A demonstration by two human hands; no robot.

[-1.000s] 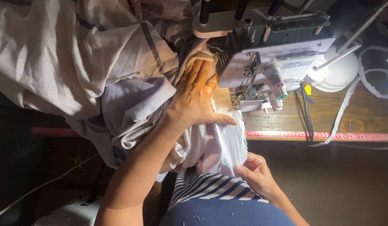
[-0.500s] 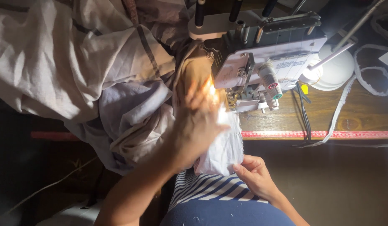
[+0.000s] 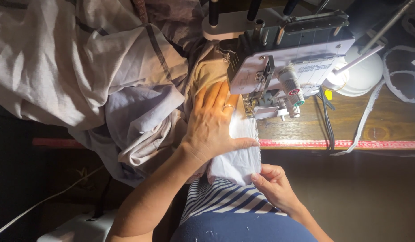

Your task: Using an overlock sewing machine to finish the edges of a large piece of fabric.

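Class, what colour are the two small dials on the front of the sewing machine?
One dial is red and the other dial green, on the white sewing machine; the head view shows them.

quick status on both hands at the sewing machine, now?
Left hand: open, pressed flat on the pale fabric beside the sewing machine.
Right hand: pinching the fabric's lower edge at the table edge.

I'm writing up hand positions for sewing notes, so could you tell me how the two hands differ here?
The left hand lies flat, fingers spread, on the cloth beside the sewing machine; the right hand curls, pinching the cloth's lower edge. The left sits on the table, the right below its edge. The left wears a ring; none shows on the right. Both touch the same cloth.
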